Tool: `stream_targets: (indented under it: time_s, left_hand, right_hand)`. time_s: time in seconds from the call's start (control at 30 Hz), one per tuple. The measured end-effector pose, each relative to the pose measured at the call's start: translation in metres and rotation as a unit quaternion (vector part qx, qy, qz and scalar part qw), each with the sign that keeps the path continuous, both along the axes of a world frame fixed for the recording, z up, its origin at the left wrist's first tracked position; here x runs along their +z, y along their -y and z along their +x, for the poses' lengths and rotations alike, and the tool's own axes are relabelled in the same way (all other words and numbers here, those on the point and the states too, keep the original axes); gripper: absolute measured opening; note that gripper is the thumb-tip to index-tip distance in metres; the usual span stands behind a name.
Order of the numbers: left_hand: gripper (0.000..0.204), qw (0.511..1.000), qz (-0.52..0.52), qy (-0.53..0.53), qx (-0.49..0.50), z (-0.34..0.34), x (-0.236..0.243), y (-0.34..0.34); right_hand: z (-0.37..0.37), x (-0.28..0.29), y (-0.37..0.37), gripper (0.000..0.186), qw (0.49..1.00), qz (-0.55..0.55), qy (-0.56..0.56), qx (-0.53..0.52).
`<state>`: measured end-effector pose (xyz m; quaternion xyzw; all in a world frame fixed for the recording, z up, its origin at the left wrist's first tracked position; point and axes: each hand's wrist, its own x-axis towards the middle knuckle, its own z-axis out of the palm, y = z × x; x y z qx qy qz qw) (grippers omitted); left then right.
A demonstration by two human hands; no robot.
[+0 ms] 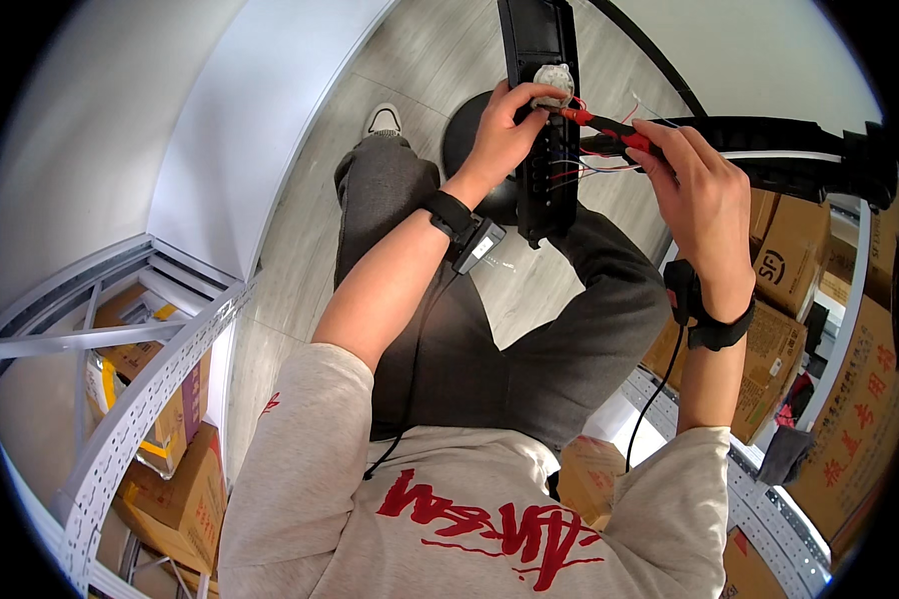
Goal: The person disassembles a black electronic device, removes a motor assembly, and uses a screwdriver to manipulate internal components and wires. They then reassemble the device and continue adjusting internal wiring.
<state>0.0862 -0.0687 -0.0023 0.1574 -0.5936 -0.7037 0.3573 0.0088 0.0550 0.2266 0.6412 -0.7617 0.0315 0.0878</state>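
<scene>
A long black plastic panel [542, 40] stands out in front of me, above my knees. A white round part [552, 80] sits on it. The thumb and index finger of my left hand [504, 130] are closed at this part's near edge. My right hand [694, 180] grips a red-and-black screwdriver [609, 130], its tip pointing left toward my left fingertips. What exactly the tip touches is hidden by those fingers. Thin red, blue and white wires [594, 170] run from the panel toward the right, below the screwdriver.
A black curved arm-like piece [779, 160] extends to the right. Beneath the panel is a round black base [464, 140] on the wood-look floor [400, 60]. Metal shelving [160, 379] with cardboard boxes [185, 499] stands at left; more boxes [794, 250] fill the right side.
</scene>
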Motion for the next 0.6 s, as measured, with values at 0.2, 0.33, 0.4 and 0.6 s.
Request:
stream_targets:
  time_s: [0.2, 0.33, 0.4, 0.6]
  left_hand:
    - [0.029, 1.0, 0.008, -0.001, -0.001, 0.002, 0.004, 0.0]
    - [0.029, 0.999, 0.046, -0.004, 0.026, 0.0, 0.002, -0.001]
    - [0.028, 1.0, 0.022, -0.008, 0.021, 0.002, 0.004, 0.001]
    - [0.027, 0.999, 0.023, -0.023, -0.002, 0.004, 0.012, 0.001]
  right_hand:
    - [0.005, 0.0, 0.001, 0.02, 1.0, -0.013, 0.017, -0.01]
    - [0.01, 0.017, -0.005, 0.025, 0.995, -0.066, 0.063, -0.045]
    - [0.008, 0.016, -0.005, 0.025, 0.987, -0.089, 0.064, -0.113]
    - [-0.011, -0.009, -0.003, 0.022, 0.981, -0.123, 0.067, -0.137]
